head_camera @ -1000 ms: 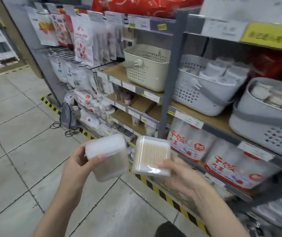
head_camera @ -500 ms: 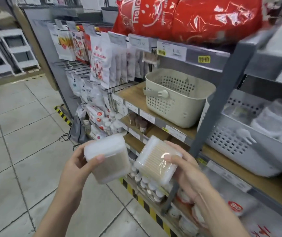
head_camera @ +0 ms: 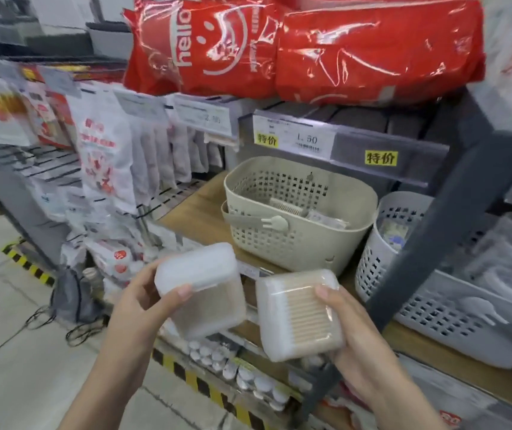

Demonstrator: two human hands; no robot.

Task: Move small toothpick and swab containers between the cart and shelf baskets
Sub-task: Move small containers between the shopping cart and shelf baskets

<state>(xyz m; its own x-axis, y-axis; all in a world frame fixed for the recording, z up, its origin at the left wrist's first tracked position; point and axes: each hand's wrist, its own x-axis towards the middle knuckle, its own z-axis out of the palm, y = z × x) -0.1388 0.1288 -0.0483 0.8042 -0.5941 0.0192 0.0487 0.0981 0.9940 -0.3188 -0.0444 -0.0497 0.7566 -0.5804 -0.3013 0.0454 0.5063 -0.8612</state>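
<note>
While both hands are raised in front of the shelving, each grips one clear plastic container, two containers in all. The left hand (head_camera: pixel 138 301) holds the toothpick container (head_camera: pixel 200 288) with its thumb curled over the white lid and its fingers behind the body. The right hand (head_camera: pixel 349 332) holds the swab container (head_camera: pixel 299 315) tilted, its thumb pressed on the clear face over the rows of sticks. The two containers sit just beside each other without touching, below and in front of the beige basket (head_camera: pixel 298 240). Against half a second ago, the grips are unchanged, but the view has closed in on the shelf: the beige basket now sits centre frame with its interior showing, where some small packs lie at the bottom. Three baskets are counted on the wooden shelf (head_camera: pixel 192 212): the beige one, a round white perforated basket (head_camera: pixel 381 252) to its right, and a grey basket (head_camera: pixel 453 321) beyond the grey upright post (head_camera: pixel 428 243). Two red packages (head_camera: pixel 304 48) lie on the shelf above. Two yellow price tags (head_camera: pixel 381 157) are visible.
</note>
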